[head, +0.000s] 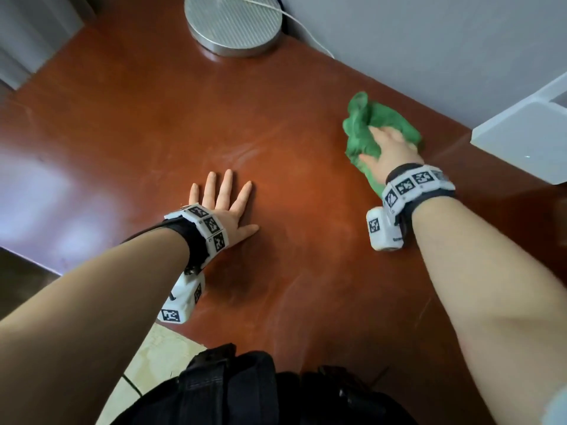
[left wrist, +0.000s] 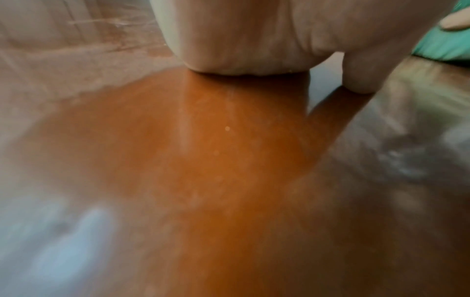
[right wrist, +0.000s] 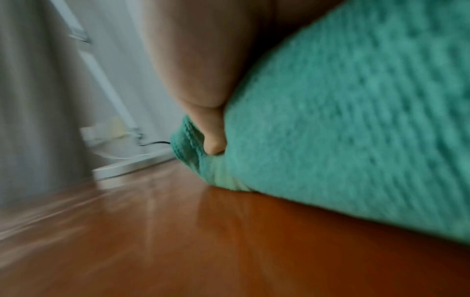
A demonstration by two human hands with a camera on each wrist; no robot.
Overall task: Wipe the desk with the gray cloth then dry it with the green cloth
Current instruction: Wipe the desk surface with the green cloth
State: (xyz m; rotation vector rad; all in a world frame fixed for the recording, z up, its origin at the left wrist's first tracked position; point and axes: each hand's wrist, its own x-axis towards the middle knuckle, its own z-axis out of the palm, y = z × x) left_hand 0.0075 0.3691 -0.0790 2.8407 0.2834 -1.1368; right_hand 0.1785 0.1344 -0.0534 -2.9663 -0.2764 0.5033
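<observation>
The reddish-brown desk (head: 276, 271) shows faint streaks at its middle. A bunched green cloth (head: 362, 124) lies near the desk's far right edge, by the wall. My right hand (head: 389, 148) sits on top of it and grips it; in the right wrist view the thumb (right wrist: 213, 140) digs into a fold of the green cloth (right wrist: 356, 120). My left hand (head: 221, 204) lies flat on the desk to the left, fingers spread and straight, holding nothing. The left wrist view shows that palm (left wrist: 241, 36) pressed on the wood. No gray cloth is in view.
A round metal base (head: 233, 23) with a white cable (head: 306, 32) stands at the desk's far end. A white box (head: 521, 139) sits at the right edge beside the grey wall. Floor tiles (head: 159, 357) show past the desk's near left edge.
</observation>
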